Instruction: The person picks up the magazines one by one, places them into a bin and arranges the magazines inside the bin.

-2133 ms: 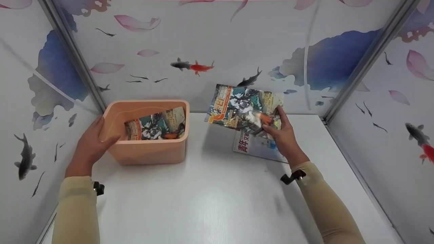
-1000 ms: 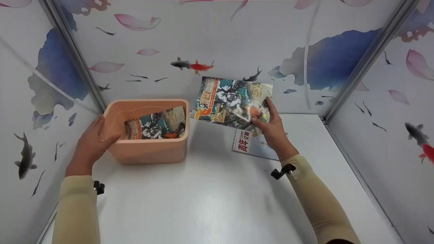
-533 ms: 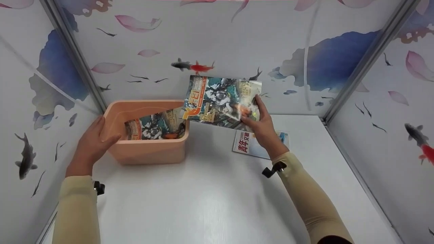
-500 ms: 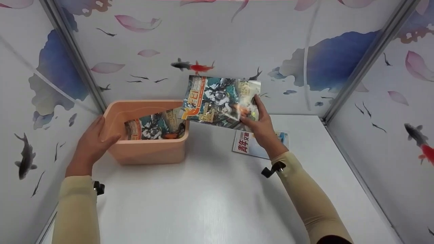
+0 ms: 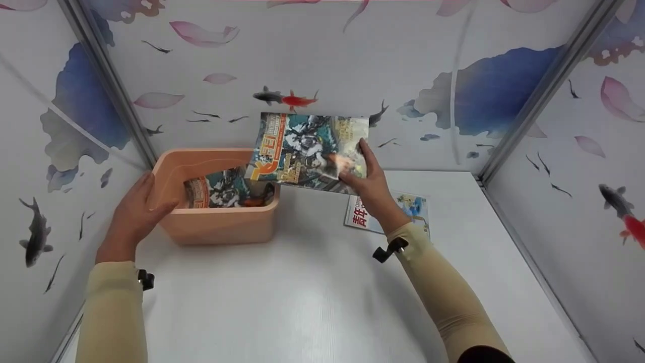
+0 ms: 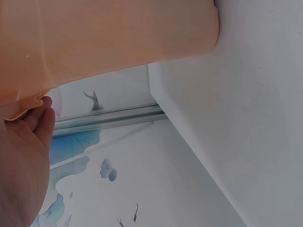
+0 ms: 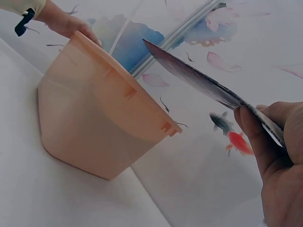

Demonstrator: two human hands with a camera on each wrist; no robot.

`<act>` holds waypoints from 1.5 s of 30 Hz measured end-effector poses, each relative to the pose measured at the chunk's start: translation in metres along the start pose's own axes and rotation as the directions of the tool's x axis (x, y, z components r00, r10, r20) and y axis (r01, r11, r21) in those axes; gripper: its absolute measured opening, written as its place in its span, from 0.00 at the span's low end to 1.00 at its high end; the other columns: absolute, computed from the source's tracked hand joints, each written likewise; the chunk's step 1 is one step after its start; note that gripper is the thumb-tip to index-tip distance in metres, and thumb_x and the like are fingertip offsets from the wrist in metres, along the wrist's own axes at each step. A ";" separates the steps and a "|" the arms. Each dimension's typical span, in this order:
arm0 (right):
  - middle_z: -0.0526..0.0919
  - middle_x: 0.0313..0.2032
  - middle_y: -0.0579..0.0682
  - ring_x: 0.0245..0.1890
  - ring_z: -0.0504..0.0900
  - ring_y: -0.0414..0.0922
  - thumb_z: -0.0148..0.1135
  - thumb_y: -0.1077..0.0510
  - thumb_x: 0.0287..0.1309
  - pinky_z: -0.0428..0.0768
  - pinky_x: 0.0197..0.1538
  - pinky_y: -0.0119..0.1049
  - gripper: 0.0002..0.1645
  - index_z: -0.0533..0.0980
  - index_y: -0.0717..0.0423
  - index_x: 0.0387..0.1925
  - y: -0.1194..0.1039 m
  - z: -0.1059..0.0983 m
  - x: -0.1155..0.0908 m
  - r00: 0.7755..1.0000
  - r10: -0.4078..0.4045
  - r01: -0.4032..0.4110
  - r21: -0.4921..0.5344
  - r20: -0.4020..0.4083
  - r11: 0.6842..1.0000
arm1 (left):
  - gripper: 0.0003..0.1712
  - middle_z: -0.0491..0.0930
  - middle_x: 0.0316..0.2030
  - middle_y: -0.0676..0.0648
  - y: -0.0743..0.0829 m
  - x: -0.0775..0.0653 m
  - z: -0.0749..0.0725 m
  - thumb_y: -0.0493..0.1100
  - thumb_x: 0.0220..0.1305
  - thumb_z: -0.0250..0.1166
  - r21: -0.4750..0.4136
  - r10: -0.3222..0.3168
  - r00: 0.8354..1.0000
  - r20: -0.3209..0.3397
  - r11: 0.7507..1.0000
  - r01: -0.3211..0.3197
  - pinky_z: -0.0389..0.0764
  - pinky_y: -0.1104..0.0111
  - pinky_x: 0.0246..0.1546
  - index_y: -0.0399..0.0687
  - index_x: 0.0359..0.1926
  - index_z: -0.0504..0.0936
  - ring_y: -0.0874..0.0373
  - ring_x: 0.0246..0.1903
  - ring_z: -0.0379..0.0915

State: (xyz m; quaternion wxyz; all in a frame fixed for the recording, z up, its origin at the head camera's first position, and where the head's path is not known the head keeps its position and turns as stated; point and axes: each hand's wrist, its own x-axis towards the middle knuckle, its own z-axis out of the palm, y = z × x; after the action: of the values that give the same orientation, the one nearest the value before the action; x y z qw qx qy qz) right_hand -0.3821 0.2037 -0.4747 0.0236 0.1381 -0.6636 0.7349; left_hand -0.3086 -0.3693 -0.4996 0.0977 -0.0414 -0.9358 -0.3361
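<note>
My left hand (image 5: 133, 214) grips the left rim of a peach plastic bin (image 5: 224, 227); in the left wrist view its fingers (image 6: 43, 120) curl under the rim. Inside the bin lies a magazine (image 5: 227, 189) with a dark, colourful cover. A second magazine (image 5: 307, 151) with a similar cover is pinched at its right edge by my right hand (image 5: 375, 189), thumb on the cover and other fingers beneath. It hangs in the air, its left end over the bin's right rim. The right wrist view shows this held magazine (image 7: 203, 78) edge-on above the bin.
Another magazine (image 5: 358, 214), pale with red lettering, lies on the white table (image 5: 302, 292), partly hidden behind my right hand and wrist. Printed wall panels (image 5: 322, 60) with fish and petals enclose the back and both sides. The bin stands near the back left corner.
My right hand has carried the magazine leftward from above the pale one to the bin's right rim. More of the pale magazine's right side shows. My left hand and the bin have stayed put.
</note>
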 end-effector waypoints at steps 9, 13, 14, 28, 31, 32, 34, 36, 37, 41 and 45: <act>0.49 0.88 0.40 0.86 0.54 0.54 0.81 0.66 0.64 0.87 0.63 0.45 0.66 0.53 0.30 0.90 0.003 0.002 -0.001 1.000 -0.009 0.008 0.058 0.010 0.998 | 0.64 0.42 0.89 0.35 0.012 0.006 0.016 0.70 0.75 0.67 -0.011 0.021 1.000 0.008 1.000 -0.021 0.47 0.26 0.79 0.43 0.90 0.43 0.28 0.86 0.39; 0.49 0.88 0.40 0.84 0.59 0.54 0.81 0.65 0.64 0.87 0.63 0.45 0.66 0.54 0.27 0.90 0.001 0.002 -0.002 1.000 -0.010 0.010 0.064 0.006 0.998 | 0.64 0.42 0.89 0.35 0.019 0.009 0.022 0.70 0.74 0.67 -0.012 0.025 1.000 0.007 1.000 -0.025 0.47 0.25 0.79 0.44 0.91 0.43 0.27 0.86 0.39; 0.49 0.88 0.40 0.83 0.61 0.55 0.81 0.64 0.64 0.87 0.62 0.45 0.66 0.54 0.26 0.89 0.001 0.002 -0.001 1.000 -0.010 0.010 0.067 0.006 0.998 | 0.64 0.42 0.89 0.35 0.020 0.010 0.023 0.69 0.74 0.67 -0.010 0.031 1.000 0.004 0.999 -0.031 0.47 0.25 0.79 0.44 0.91 0.43 0.27 0.85 0.39; 0.46 0.89 0.39 0.89 0.37 0.47 0.83 0.61 0.63 0.83 0.67 0.43 0.65 0.55 0.30 0.90 0.002 0.002 -0.001 0.999 -0.034 0.034 0.016 0.000 0.999 | 0.65 0.42 0.89 0.36 0.048 0.024 0.041 0.72 0.74 0.66 0.015 0.022 0.999 0.032 1.000 -0.022 0.49 0.24 0.77 0.46 0.91 0.42 0.26 0.85 0.41; 0.47 0.89 0.40 0.88 0.45 0.48 0.83 0.60 0.63 0.83 0.67 0.43 0.66 0.54 0.31 0.90 0.002 0.003 -0.001 1.000 -0.024 0.024 0.034 0.001 0.999 | 0.64 0.43 0.89 0.35 0.051 0.027 0.043 0.71 0.74 0.66 0.024 0.038 0.999 0.029 0.999 -0.038 0.52 0.23 0.76 0.46 0.91 0.43 0.25 0.84 0.44; 0.47 0.89 0.41 0.87 0.50 0.49 0.83 0.60 0.63 0.83 0.67 0.44 0.66 0.53 0.31 0.90 0.002 0.005 -0.001 1.000 -0.020 0.020 0.046 0.005 0.999 | 0.63 0.44 0.89 0.35 0.051 0.028 0.043 0.70 0.74 0.66 0.024 0.038 0.999 0.027 0.999 -0.039 0.53 0.23 0.75 0.46 0.91 0.43 0.25 0.84 0.45; 0.47 0.89 0.40 0.86 0.55 0.49 0.84 0.60 0.62 0.84 0.67 0.45 0.67 0.53 0.29 0.90 0.003 0.009 -0.001 1.000 -0.009 0.008 0.061 0.008 0.998 | 0.63 0.44 0.88 0.34 0.050 0.028 0.044 0.71 0.74 0.65 0.026 0.039 0.999 0.028 0.999 -0.040 0.54 0.22 0.75 0.46 0.91 0.43 0.24 0.83 0.46; 0.48 0.89 0.40 0.85 0.56 0.49 0.84 0.60 0.62 0.83 0.68 0.44 0.67 0.54 0.28 0.90 0.002 0.013 0.000 1.000 -0.002 0.002 0.062 0.008 0.998 | 0.64 0.44 0.89 0.35 0.050 0.028 0.044 0.72 0.74 0.65 0.025 0.034 0.999 0.030 0.999 -0.035 0.54 0.22 0.75 0.47 0.91 0.42 0.24 0.83 0.46; 0.49 0.89 0.40 0.86 0.55 0.48 0.85 0.59 0.61 0.82 0.69 0.43 0.67 0.54 0.28 0.90 0.002 0.015 0.000 1.000 -0.002 0.001 0.053 0.007 0.999 | 0.64 0.44 0.89 0.35 0.050 0.027 0.044 0.72 0.74 0.65 0.025 0.030 0.999 0.029 0.999 -0.031 0.54 0.22 0.75 0.47 0.91 0.42 0.24 0.83 0.47; 0.50 0.88 0.40 0.86 0.54 0.48 0.86 0.59 0.60 0.80 0.71 0.42 0.67 0.55 0.27 0.89 0.001 0.023 0.002 1.000 -0.003 0.003 0.041 0.011 0.999 | 0.65 0.43 0.89 0.35 0.051 0.027 0.044 0.74 0.74 0.64 0.021 0.017 0.999 0.032 1.000 -0.017 0.54 0.22 0.74 0.48 0.91 0.41 0.24 0.83 0.47; 0.51 0.88 0.43 0.83 0.60 0.49 0.85 0.58 0.61 0.80 0.71 0.43 0.67 0.55 0.28 0.90 0.007 0.025 0.007 1.000 -0.019 0.017 0.067 0.025 0.998 | 0.65 0.42 0.89 0.35 0.056 0.032 0.049 0.75 0.73 0.64 0.032 0.009 0.999 0.035 0.999 -0.010 0.55 0.21 0.74 0.49 0.91 0.40 0.24 0.83 0.48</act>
State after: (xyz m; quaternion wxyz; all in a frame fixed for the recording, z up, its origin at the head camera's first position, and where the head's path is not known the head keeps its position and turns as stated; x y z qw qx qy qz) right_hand -0.3858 0.1779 -0.4779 0.0172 0.1542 -0.6376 0.7546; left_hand -0.3393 -0.2947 -0.4949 0.0837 -0.0501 -0.9424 -0.3199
